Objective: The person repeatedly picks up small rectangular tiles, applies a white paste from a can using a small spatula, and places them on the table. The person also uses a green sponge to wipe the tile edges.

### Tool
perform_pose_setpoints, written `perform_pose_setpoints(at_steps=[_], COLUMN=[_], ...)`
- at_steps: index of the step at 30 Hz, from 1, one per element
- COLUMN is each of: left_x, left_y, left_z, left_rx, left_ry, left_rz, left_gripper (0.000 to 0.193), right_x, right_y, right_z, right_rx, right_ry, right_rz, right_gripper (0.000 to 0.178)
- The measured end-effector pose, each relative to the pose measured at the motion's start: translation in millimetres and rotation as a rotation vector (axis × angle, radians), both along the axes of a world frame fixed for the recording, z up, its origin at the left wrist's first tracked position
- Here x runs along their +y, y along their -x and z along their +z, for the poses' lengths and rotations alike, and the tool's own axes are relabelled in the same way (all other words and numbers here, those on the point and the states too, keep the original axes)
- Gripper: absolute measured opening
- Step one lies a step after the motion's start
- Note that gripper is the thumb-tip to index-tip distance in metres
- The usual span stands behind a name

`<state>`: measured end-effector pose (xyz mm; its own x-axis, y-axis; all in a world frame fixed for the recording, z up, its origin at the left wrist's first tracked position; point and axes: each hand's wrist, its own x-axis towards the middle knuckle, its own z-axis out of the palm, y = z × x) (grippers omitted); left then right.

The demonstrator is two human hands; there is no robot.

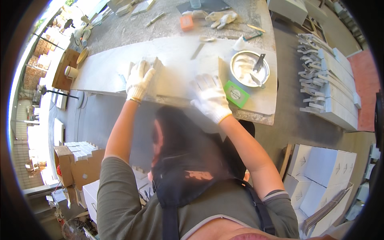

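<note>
My left hand (139, 82), in a white knitted glove, lies on top of a small stack of pale, flat pieces (157, 65) near the table's front edge. Its fingers are stretched out, with the thumb apart. Farther right, my right hand (212, 97), gloved the same way, is spread over the table edge and holds nothing. Just beyond its fingertips stands a second pale stack (216, 65). A green box (236, 94) sits beside the right wrist. Haze blurs the middle of the picture, so the pieces' exact kind cannot be made out.
A round bowl of white paste (245, 69) with two tools in it stands at right, by a small white bottle (239, 43). Spare gloves (221, 18) and an orange block (186, 23) lie at the back. White cartons (326, 168) are stacked at lower right.
</note>
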<state>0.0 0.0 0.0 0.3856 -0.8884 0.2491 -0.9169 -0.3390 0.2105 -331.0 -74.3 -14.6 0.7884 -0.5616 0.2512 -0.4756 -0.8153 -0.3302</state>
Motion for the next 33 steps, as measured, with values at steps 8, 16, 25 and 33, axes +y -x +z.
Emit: perform_pose_setpoints(at_steps=[8,16,25,33], left_x=[-5.9,-2.3,-0.2,-0.4], left_y=[19.8,27.6,22.0,20.4], left_z=[20.6,31.2,18.0,20.3], left_rx=[0.088,0.152,0.139,0.161], left_ry=[0.039,0.019,0.078,0.078], left_rz=[0.113,0.191,0.163,0.163], left_gripper=[0.071,0.075,0.069,0.061], right_x=[6.2,-55.9,-107.2,-110.5], right_y=[-15.2,-56.8,-89.9,-90.1], right_z=[6.7,37.3,22.2,9.2], right_rx=[0.086,0.432,0.351,0.338], right_ry=[0.044,-0.274,-0.143,-0.06], right_rz=[-0.132,-0.204,-0.321,-0.361], right_gripper=[0.07,0.076,0.078,0.079])
